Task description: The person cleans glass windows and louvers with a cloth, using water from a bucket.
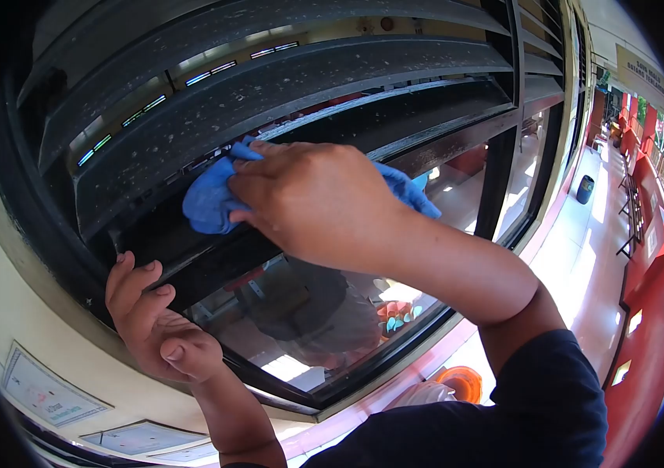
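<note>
My right hand is closed around a blue cloth, bunched against a dark louvre slat of the window. Another fold of the cloth hangs out behind my wrist. Pale specks of dirt or dust dot the upper slats. Lower left, my left hand is raised with its fingers apart and slightly bent, nothing in them. Its fingertips are right by the black window frame, at the lower left end of the slats.
Below the slats, a glass pane shows reflections. Framed papers hang on the cream wall at lower left. An orange bucket stands on the floor below. To the right runs a tiled corridor with a dark bin and a red wall.
</note>
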A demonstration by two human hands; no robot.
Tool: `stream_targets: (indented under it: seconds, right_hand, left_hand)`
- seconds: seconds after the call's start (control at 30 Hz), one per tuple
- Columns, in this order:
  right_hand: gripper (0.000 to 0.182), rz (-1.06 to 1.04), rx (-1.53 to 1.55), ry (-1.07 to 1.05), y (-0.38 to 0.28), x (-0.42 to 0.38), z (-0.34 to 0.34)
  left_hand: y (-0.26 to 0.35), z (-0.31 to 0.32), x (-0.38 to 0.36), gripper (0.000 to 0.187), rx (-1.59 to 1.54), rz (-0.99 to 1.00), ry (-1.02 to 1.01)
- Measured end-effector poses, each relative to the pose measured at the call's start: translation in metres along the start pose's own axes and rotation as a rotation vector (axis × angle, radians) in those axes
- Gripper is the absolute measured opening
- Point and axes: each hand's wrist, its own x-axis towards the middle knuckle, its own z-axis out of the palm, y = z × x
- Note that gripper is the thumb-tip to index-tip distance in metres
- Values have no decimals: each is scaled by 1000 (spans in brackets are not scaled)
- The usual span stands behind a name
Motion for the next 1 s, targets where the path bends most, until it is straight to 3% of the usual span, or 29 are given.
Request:
stream_targets:
  seconds: [0.03, 0.2, 0.27, 0.37, 0.43, 0.67, 0.77, 0.87, 1.0]
  right_hand:
    - [18, 95, -12, -149, 6, 2, -14]
    - [24, 416, -385, -95, 67, -24, -48]
    - [25, 388, -427, -72, 54, -16, -38]
    - [24, 338, -374, -73, 14, 4, -17]
    - [23, 251, -306, -54, -17, 18, 1]
    - [16, -7, -145, -57, -100, 65, 62]
    - [11, 58, -160, -131, -109, 77, 62]
    - [13, -27, -188, 13, -107, 74, 71]
    - [16, -90, -167, -96, -106, 72, 60]
  left_hand:
    - [2, 0, 1, 55, -16, -9, -7]
    - [3, -9, -4, 56, -123, -17, -43]
    - [7, -5, -9, 57, -240, -89, 88]
    - [-1, 6, -17, 54, -475, 80, 413]
    - [2, 7, -20, 56, -429, 78, 502]
    - [-1, 0, -23, 57, -337, 110, 646]
    - [0, -5, -23, 57, -318, 82, 662]
    - [0, -7, -21, 58, -326, 129, 671]
    - [-4, -13, -23, 58, -298, 128, 601]
